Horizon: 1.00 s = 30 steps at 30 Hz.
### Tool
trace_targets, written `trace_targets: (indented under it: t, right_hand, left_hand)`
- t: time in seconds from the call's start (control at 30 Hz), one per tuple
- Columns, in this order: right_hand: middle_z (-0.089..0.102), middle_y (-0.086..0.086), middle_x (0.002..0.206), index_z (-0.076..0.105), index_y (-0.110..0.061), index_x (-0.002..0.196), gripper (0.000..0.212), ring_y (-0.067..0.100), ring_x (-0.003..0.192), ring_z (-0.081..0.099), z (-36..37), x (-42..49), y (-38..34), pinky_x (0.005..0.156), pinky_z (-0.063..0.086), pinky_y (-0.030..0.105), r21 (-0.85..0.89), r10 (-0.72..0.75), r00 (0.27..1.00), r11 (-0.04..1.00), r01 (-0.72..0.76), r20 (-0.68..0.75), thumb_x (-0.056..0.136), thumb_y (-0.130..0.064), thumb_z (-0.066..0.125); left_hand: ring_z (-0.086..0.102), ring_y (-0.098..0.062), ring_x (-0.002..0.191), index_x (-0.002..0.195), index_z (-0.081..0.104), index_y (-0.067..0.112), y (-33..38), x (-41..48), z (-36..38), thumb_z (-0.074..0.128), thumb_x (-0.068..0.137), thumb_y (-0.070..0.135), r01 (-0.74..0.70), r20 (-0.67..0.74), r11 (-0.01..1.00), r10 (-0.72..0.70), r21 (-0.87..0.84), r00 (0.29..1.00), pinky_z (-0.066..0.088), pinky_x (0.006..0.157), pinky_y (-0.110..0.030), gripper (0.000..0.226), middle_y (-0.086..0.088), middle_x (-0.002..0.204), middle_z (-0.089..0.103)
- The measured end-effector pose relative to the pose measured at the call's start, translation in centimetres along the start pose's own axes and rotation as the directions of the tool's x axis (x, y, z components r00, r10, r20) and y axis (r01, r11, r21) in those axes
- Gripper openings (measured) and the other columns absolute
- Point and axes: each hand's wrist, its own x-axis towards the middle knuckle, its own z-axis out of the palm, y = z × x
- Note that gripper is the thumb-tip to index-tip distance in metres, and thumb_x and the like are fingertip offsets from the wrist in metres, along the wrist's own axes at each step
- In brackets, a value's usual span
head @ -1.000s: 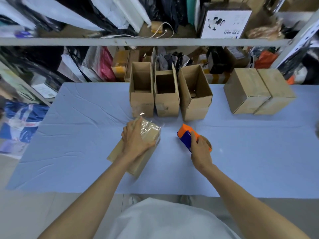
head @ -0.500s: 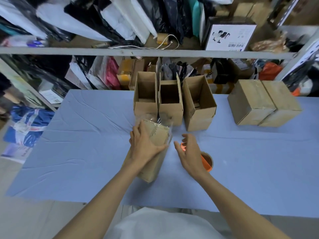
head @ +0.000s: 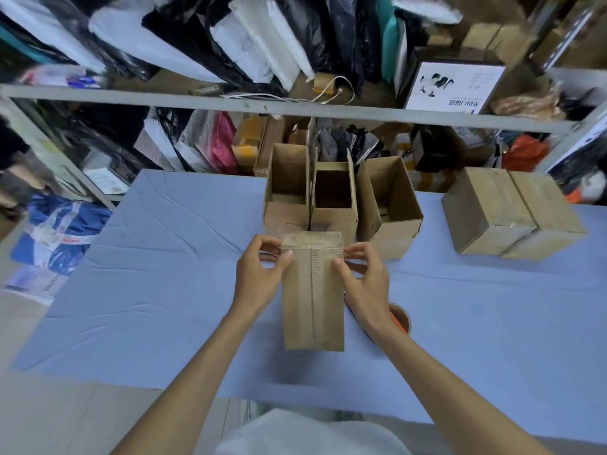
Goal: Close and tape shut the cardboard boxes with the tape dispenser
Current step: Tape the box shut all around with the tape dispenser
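While cluttered shelves back the blue table, the left hand and right hand grip a closed box.

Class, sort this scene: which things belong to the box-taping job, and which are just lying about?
Job: held box, left hand, right hand, open boxes, taped boxes, tape dispenser.
Lying about: shelf bags, white cable, blue bundle.

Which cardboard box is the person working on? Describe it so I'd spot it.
On the blue-covered table, just in front of the three open brown cardboard boxes, is a closed brown cardboard box. Alone among them, it is held by the left hand and right hand.
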Motion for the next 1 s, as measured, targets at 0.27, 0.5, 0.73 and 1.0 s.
trace_targets:
  t: [0.27, 0.5, 0.73, 1.0]
  right_hand:
    - [0.06, -0.012, 0.107, 0.054, -0.028, 0.103, 0.026, 0.011, 0.098, 0.063, -1.7, -0.2, 0.7, 0.066, 0.059, 0.029, -0.015, -0.046, 0.997, 0.999, 0.048, 0.062, 0.084, -0.029, 0.072]
    - [0.056, -0.007, 0.108, 0.06, -0.033, 0.106, 0.031, 0.015, 0.099, 0.062, -2.4, -1.3, 1.5, 0.064, 0.06, 0.041, -0.026, -0.095, 0.988, 0.995, 0.099, 0.121, 0.083, -0.016, 0.073]
    - [0.056, -0.005, 0.105, 0.068, -0.022, 0.106, 0.026, 0.006, 0.093, 0.06, -3.3, -1.6, 1.5, 0.073, 0.057, 0.032, -0.211, -0.19, 0.972, 0.953, 0.217, 0.141, 0.081, -0.018, 0.075]
    - [0.065, -0.006, 0.1, 0.071, -0.017, 0.106, 0.031, 0.009, 0.093, 0.063, -3.4, -2.2, 0.9, 0.078, 0.056, 0.041, -0.202, -0.219, 0.974, 0.953, 0.227, 0.058, 0.078, -0.003, 0.073]
  left_hand:
    - [0.062, 0.0, 0.081, 0.096, 0.061, 0.024, 0.3, -1.0, 0.3, 0.075, 0.081, 0.013, -0.001, -0.002, 0.996, 0.0, -0.091, 1.0, 0.048, 0.069, -0.009, 0.023, 0.011, 0.094, 0.065]
    - [0.062, -0.002, 0.083, 0.095, 0.063, 0.023, -0.3, -2.6, 0.4, 0.074, 0.083, 0.009, -0.022, 0.038, 0.991, 0.027, -0.131, 0.999, 0.051, 0.065, -0.013, 0.021, 0.006, 0.094, 0.065]
    - [0.06, -0.002, 0.084, 0.089, 0.063, 0.028, 0.0, -2.4, -0.3, 0.073, 0.083, 0.006, -0.051, 0.15, 0.997, 0.058, -0.052, 0.987, 0.052, 0.071, -0.017, 0.024, 0.0, 0.101, 0.061]
    - [0.062, -0.009, 0.077, 0.078, 0.07, 0.023, 0.1, -3.6, 0.0, 0.076, 0.081, 0.012, -0.121, 0.104, 0.992, 0.123, -0.021, 0.987, 0.052, 0.075, -0.018, 0.012, 0.008, 0.086, 0.061]
